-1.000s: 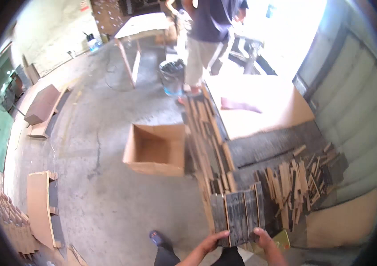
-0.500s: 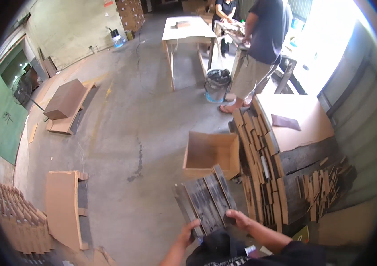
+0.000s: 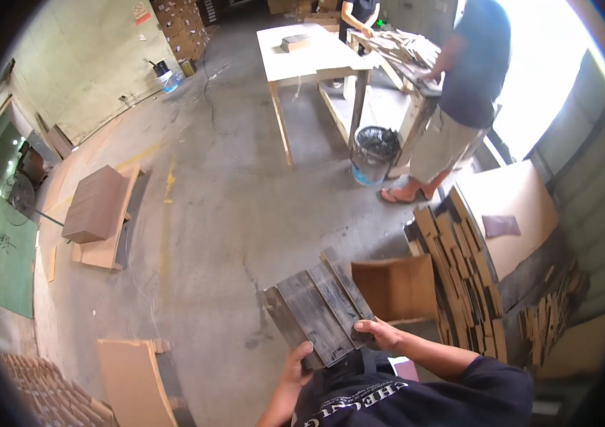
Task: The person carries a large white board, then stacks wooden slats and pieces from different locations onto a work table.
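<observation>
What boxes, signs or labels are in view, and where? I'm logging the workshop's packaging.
Open cardboard box: brown, on the floor just beyond the slat panel held by left hand and right hand.
Stacked cartons: brown, against the far wall.
Wall sign: small, white and red, top left.

Planks held over the floor, box and stacks to the right.

The planks [image 3: 319,308] lie across both hands, left hand [image 3: 295,366] under the near end, right hand [image 3: 380,333] at the right edge. Just right of them stands the box [image 3: 396,288], then the slat stack [image 3: 466,274]. Far ahead is the bench [image 3: 309,53], a bin [image 3: 373,153] beside it, a person [image 3: 459,99] right of the bin.
</observation>
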{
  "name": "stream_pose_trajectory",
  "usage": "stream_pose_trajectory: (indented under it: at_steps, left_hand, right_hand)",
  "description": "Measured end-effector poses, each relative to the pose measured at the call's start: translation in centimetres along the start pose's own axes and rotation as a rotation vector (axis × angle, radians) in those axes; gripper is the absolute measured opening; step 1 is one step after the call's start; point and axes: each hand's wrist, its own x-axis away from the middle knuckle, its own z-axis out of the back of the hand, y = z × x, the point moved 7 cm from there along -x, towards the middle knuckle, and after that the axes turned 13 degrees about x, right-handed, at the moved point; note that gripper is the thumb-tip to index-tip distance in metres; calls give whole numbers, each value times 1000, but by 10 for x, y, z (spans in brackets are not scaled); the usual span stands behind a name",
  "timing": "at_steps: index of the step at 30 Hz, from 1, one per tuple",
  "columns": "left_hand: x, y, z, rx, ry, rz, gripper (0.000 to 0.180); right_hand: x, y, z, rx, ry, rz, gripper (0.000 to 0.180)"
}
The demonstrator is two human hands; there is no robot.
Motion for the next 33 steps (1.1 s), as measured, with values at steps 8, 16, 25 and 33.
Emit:
stream_pose_trajectory:
  at_steps: [8,16,25,33]
  left_hand:
    - [-160,226,-58,-95,-107,36,58]
    - [-340,409,-158,-266,-161,203,59]
    - [-601,529,-300,-403,-313,315,59]
    - [-821,620,-442,-569,-500,555,58]
  right_hand:
    - [-205,-153,6,99,101,25,56]
    - [-400,-282,67,67,291,77,66]
    - [-531,-507,186,-74,509,279,38]
    - [-655,-677,294,-267,671,430,40]
